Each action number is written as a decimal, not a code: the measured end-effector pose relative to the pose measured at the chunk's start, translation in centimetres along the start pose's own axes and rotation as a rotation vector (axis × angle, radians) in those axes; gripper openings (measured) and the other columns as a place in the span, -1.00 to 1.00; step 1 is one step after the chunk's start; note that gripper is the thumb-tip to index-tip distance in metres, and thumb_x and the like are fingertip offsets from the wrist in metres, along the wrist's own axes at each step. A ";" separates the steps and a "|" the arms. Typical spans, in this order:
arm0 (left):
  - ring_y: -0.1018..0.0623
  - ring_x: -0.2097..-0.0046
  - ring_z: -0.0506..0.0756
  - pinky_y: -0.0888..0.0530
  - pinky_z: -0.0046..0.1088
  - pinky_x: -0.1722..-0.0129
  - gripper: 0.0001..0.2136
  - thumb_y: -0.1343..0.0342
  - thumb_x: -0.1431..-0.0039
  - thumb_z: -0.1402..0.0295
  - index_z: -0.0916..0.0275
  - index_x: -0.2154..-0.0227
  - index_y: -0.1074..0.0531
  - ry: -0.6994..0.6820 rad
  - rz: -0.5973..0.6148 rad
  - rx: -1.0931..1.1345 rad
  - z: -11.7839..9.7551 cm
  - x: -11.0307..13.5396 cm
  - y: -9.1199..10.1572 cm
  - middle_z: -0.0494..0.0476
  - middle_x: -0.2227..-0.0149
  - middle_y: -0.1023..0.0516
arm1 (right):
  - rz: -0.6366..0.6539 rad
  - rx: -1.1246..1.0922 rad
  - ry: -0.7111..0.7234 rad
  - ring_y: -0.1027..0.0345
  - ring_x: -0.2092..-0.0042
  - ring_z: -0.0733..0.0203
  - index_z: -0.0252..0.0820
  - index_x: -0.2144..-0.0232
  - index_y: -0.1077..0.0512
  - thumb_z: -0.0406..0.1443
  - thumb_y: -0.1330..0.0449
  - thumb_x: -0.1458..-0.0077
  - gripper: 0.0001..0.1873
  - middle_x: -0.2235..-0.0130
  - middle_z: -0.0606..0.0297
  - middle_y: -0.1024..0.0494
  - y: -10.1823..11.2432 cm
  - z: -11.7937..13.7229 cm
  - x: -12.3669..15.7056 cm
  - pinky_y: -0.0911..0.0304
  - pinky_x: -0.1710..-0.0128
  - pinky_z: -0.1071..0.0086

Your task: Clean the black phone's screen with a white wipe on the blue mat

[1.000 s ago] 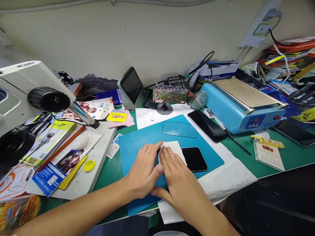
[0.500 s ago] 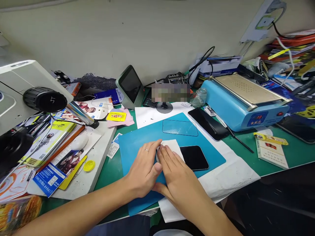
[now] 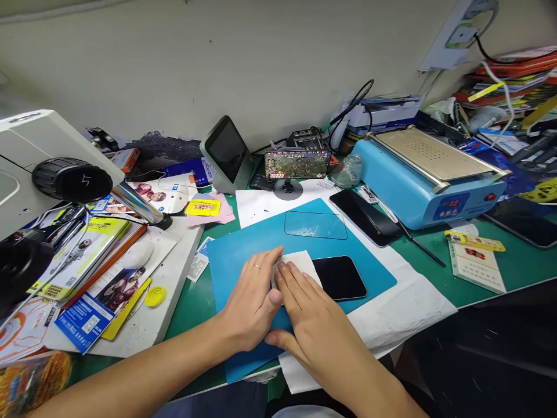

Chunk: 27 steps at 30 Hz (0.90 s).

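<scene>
- We count two hands, both at one black-screened phone (image 3: pixel 342 278) lying on one blue mat (image 3: pixel 230 252), near the front of the green surface (image 3: pixel 185 313).
- One white cloth (image 3: pixel 308 261) covers the phone's left part; the right part is bare.
- Right hand (image 3: pixel 311 310): flat on the cloth, four fingers straight and together, thumb out to the side.
- Left hand (image 3: pixel 255 302): at the cloth's left edge, fingers extended, thumb apart, one ring on. We cannot tell if it grips the phone's hidden end.
- One clear sheet (image 3: pixel 315 225) with black outline, flat on the mat behind the phone, apart from it.
- Two more phones behind the mat: one dark phone (image 3: pixel 365 217) lying flat, one lit phone (image 3: pixel 298 165) propped on a single round-based stand (image 3: pixel 288 191).
- Beside them, one glass jar (image 3: pixel 349 171) and one blue machine (image 3: pixel 391 186) with a perforated plate on top.
- Right side: one yellow lighter (image 3: pixel 475 240) on one white box (image 3: pixel 476 267).
- Left side: one yellow packet (image 3: pixel 203 207) on pink material (image 3: pixel 224 215), one yellow cap (image 3: pixel 155 296), one tilted display (image 3: pixel 228 151). We skip counting the stacked packages, as they overlap.
</scene>
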<state>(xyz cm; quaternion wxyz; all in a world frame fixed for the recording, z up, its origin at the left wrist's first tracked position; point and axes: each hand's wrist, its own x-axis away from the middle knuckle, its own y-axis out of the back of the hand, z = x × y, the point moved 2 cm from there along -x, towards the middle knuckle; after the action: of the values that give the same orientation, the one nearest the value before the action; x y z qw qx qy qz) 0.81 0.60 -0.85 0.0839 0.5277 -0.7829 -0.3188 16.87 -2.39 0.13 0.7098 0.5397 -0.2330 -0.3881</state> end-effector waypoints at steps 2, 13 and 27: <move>-0.30 -0.27 0.32 -0.19 0.05 -0.28 -0.22 0.45 -0.34 -0.26 0.17 -0.40 -0.02 -0.001 0.006 0.001 0.1 0.1 0.0 0.33 -0.30 -0.28 | -0.010 0.017 -0.007 -0.07 -0.40 -0.15 -0.43 -0.38 -0.13 0.18 -0.02 -0.27 -0.07 -0.40 -0.10 -0.13 0.4 -1.2 0.4 -0.22 -0.31 -0.03; -0.32 -0.22 0.33 -0.25 0.04 -0.23 -0.20 0.47 -0.32 -0.28 0.17 -0.39 -0.04 0.042 0.030 -0.011 -0.3 0.0 0.1 0.31 -0.26 -0.32 | -0.123 0.217 -0.100 -0.02 -0.42 -0.11 -0.24 -0.47 0.12 0.06 0.01 -0.35 -0.16 -0.43 0.02 -0.10 2.3 -8.2 5.8 -0.23 -0.28 -0.05; -0.33 -0.16 0.32 -0.24 0.02 -0.20 -0.17 0.49 -0.32 -0.28 0.23 -0.37 -0.09 0.030 0.038 -0.030 -0.7 -0.3 0.1 0.32 -0.16 -0.39 | -0.186 0.315 -0.009 -0.15 -0.38 -0.10 -0.41 -0.43 0.03 0.19 -0.04 -0.25 0.00 -0.40 -0.05 -0.19 1.8 -3.6 8.3 -0.32 -0.21 0.07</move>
<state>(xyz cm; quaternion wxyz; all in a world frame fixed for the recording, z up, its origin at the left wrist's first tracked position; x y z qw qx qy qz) 1.17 0.57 -0.12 0.1097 0.5163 -0.7864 -0.3209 24.99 -6.77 -0.03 0.5765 0.6616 -0.2431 -0.4134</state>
